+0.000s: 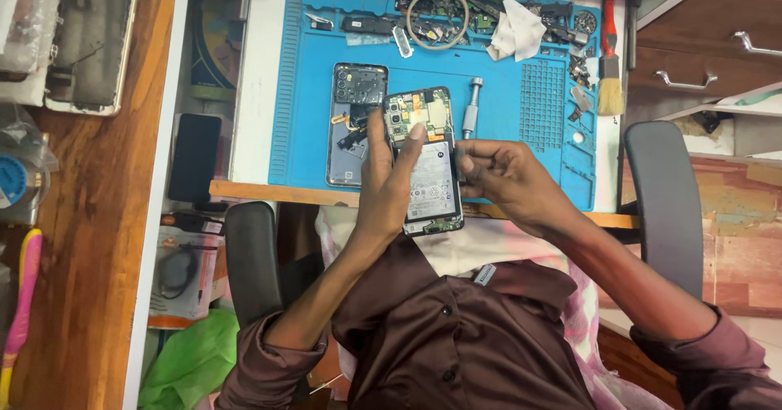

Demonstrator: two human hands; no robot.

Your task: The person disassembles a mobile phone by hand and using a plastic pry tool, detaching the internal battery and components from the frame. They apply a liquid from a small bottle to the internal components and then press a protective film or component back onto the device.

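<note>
You held the opened phone [430,170] at frame centre above the blue mat [521,125], your left hand [389,184] clasping its edge to steady it while your right hand [505,180] gripped the other side.

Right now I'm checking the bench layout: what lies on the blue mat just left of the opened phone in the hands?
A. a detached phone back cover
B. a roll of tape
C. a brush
A: the detached phone back cover lies flat on the blue mat just left of the opened phone.
</note>
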